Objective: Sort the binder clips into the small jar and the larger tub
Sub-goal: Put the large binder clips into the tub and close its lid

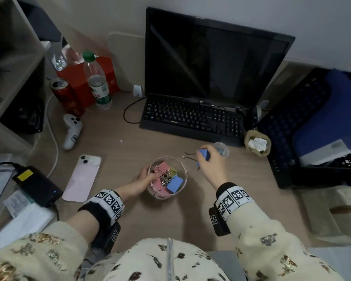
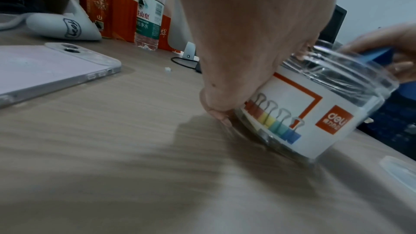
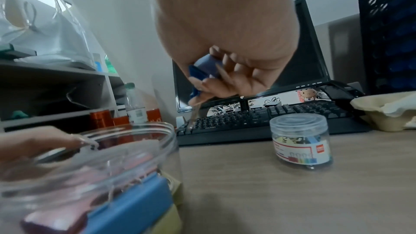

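Observation:
The larger clear tub (image 1: 182, 169) stands open on the desk in front of me, with pink, blue and yellow binder clips inside. My left hand (image 1: 148, 176) grips its left wall and rim, thumb low against the label (image 2: 292, 106). To the right and slightly above the desk, my right hand (image 1: 206, 159) pinches a blue binder clip (image 1: 204, 154), also seen in the right wrist view (image 3: 202, 70). Just behind that hand stands the small jar (image 3: 300, 141), lid on, with small clips inside. Two loose wire handles (image 1: 188, 157) lie between tub and jar.
A black keyboard (image 1: 190, 118) and monitor (image 1: 211, 57) stand behind. A pink phone (image 1: 82, 177), a white controller (image 1: 71, 130), a water bottle (image 1: 97, 82) and a can (image 1: 65, 96) lie left. A paper bowl (image 1: 256, 142) and black crate (image 1: 312, 126) are right.

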Motion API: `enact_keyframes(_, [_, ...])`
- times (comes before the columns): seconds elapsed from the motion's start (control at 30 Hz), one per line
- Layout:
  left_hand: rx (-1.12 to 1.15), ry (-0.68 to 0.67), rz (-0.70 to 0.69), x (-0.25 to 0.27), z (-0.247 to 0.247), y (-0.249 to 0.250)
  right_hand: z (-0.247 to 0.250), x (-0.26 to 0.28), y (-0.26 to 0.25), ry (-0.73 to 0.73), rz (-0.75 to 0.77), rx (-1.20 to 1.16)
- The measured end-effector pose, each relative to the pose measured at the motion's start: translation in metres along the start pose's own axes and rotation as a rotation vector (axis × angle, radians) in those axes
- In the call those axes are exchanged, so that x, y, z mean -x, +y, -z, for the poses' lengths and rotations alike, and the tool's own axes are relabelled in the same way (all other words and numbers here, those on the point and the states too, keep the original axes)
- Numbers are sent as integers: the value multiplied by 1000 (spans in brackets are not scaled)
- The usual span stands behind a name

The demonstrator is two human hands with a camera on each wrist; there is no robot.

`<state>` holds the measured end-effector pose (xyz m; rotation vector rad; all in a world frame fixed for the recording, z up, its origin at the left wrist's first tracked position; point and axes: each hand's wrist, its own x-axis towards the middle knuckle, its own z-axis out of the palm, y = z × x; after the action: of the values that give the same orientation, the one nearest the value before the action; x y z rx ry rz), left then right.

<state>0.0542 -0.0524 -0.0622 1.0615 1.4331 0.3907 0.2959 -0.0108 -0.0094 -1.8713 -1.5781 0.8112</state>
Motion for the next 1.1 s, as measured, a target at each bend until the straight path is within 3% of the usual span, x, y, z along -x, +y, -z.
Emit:
enact_keyframes(0.13, [-203, 19, 27, 6, 4, -1, -5, 6, -20, -70, 76, -196])
enact_keyframes(0.2, [-189, 34, 10, 5, 4, 3, -8, 10, -28, -151, 120, -225])
enact_keyframes(0.3, [-108, 27, -12, 4, 4, 1, -15, 14, -36, -307, 172, -105])
enact_keyframes(0.43, [3, -11, -57, -15, 13, -41, -21, 13, -44, -464, 196, 117])
enact_keyframes(0.6, [6, -14, -71, 6, 14, -4, -32, 12, -50, -596, 238, 316])
enact_keyframes(0.87, [-18, -21, -68, 0, 12, -11, -56, 21, -48, -359, 437, 872])
enact_keyframes(1.0, [2, -5, -101, -3, 11, -17, -59, 23, -41, -346, 447, 860])
enact_keyframes(1.1, [15, 8, -162, -4, 10, -18, -59, 26, -39, -238, 580, 846])
